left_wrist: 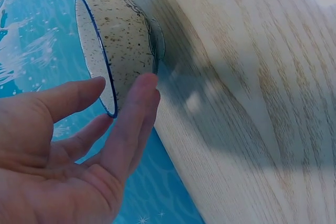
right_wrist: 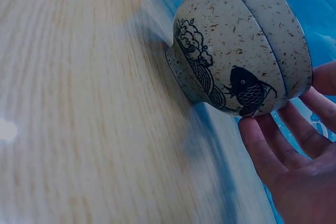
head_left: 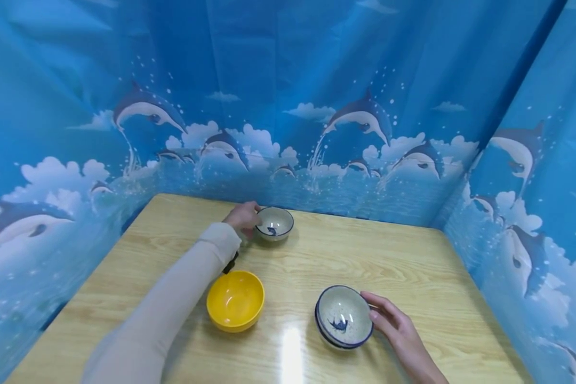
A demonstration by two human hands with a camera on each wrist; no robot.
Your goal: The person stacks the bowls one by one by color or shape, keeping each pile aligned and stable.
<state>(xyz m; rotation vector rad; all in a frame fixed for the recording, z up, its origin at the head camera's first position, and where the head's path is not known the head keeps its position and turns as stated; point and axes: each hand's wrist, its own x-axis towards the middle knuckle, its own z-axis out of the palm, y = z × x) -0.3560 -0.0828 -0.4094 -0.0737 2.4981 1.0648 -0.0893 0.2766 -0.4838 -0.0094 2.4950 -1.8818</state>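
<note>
Near the table's back edge, a speckled grey bowl (head_left: 275,223) with a dark rim stands upright. My left hand (head_left: 244,217) holds it at its left side; in the left wrist view the thumb is at the blue rim and the fingers (left_wrist: 131,114) lie along the outer wall. Two nested speckled bowls (head_left: 344,316) with blue rims stand at the front right. My right hand (head_left: 397,328) grips their right side, thumb at the upper rim, fingertips (right_wrist: 251,129) against the lower bowl's wall. That wall carries a dark fish pattern (right_wrist: 249,90).
A yellow bowl (head_left: 236,300), apparently stacked on another, stands front and centre, beside the left forearm. The light wood table (head_left: 389,250) meets a blue dolphin curtain (head_left: 288,106) at the back and sides. A black strap (head_left: 230,263) shows at the left wrist.
</note>
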